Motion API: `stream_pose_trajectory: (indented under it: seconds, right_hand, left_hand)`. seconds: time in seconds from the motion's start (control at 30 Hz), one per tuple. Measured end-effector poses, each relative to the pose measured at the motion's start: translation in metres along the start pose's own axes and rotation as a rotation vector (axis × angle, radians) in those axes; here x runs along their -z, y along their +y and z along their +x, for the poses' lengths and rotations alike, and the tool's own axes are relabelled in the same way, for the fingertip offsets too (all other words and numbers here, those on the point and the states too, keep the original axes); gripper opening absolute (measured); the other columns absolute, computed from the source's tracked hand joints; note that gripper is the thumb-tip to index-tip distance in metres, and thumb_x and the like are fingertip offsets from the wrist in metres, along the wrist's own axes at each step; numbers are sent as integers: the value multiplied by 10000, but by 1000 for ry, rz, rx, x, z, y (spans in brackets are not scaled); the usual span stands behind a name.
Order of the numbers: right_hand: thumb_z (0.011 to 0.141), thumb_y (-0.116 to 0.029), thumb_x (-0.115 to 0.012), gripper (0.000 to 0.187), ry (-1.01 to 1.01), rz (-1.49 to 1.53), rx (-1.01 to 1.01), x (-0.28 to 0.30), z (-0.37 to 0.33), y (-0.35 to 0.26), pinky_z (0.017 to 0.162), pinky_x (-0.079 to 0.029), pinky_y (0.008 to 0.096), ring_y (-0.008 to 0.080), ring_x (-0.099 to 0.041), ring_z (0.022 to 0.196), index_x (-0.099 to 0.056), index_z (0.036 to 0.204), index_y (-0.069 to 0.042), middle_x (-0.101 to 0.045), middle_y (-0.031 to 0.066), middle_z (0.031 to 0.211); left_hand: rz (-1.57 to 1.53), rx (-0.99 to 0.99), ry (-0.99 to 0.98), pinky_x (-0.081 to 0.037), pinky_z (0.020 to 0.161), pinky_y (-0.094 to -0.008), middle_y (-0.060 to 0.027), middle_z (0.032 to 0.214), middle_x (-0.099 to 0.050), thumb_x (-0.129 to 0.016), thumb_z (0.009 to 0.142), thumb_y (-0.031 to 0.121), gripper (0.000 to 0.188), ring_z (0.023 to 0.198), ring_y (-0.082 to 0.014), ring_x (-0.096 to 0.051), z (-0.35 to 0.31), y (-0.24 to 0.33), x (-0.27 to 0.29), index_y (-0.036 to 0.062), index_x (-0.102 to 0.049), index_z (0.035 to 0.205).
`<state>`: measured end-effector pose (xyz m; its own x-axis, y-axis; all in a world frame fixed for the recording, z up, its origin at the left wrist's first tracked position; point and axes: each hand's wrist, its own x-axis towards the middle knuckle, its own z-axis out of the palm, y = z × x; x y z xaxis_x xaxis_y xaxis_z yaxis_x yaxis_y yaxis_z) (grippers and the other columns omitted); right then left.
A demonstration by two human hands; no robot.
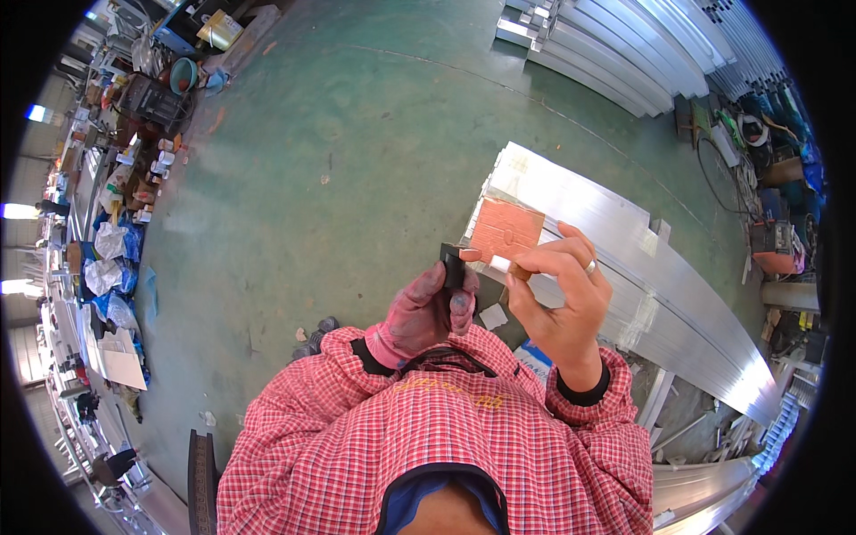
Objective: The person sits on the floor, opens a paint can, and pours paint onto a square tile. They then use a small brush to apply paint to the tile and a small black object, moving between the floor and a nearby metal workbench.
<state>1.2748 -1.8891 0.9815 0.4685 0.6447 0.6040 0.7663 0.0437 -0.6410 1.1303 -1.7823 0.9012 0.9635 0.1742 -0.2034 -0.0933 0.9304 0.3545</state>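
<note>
My left hand (417, 312), in a pink glove, pinches a small black flat piece (453, 264) upright between thumb and fingers. My bare right hand (566, 290), with a ring on one finger, is closed on a small white piece (501, 263) by thumb and fingertips; its kind is unclear. A small orange-red tip (470, 255) shows against the black piece, and I cannot tell what it belongs to. Just beyond both hands, a reddish-orange square sheet (506, 227) lies on the end of a stack of silver metal profiles (571, 187).
More long metal profiles (615, 53) are stacked at the far right. Along the left runs a cluttered bench with bags (111, 241), cups and a teal bucket (183, 76). Cables and a red box (774, 248) stand at the right. The floor (312, 169) is green.
</note>
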Motion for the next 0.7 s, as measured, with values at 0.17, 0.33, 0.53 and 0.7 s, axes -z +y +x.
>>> stream_pose_trajectory:
  seconds: [0.17, 0.33, 0.53, 0.7]
  right_hand:
    - [624, 30, -718, 234, 2, 68, -17, 8, -1, -2, 883, -440, 399, 170, -603, 702, -631, 809, -84, -634, 4, 719]
    - [630, 28, -720, 237, -21, 133, -43, 12, -5, -3, 888, -435, 390, 161, -608, 703, -639, 823, -83, -634, 3, 722]
    - [627, 21, -728, 249, -46, 172, -43, 11, -5, -6, 868, -436, 382, 158, -606, 696, -648, 841, -78, -635, 3, 728]
    - [626, 22, -724, 254, -54, 188, -38, 9, -6, -5, 854, -438, 374, 156, -603, 694, -650, 849, -77, -637, 5, 730]
  left_hand:
    - [344, -49, -13, -473, 637, -288, -26, 813, -581, -589, 892, 421, 481, 718, -148, -566, -4, 21, 1, 41, -533, 1183]
    - [548, -71, -44, -489, 709, -275, -22, 854, -597, -628, 874, 412, 488, 773, -115, -566, -3, 40, 1, 22, -546, 1157]
    - [628, -88, -74, -485, 741, -281, -31, 869, -605, -617, 889, 369, 437, 785, -120, -569, -2, 45, 2, 18, -549, 1140]
    - [649, -83, -96, -485, 746, -280, -34, 877, -608, -599, 903, 315, 378, 798, -121, -572, -1, 46, 0, 16, -549, 1127]
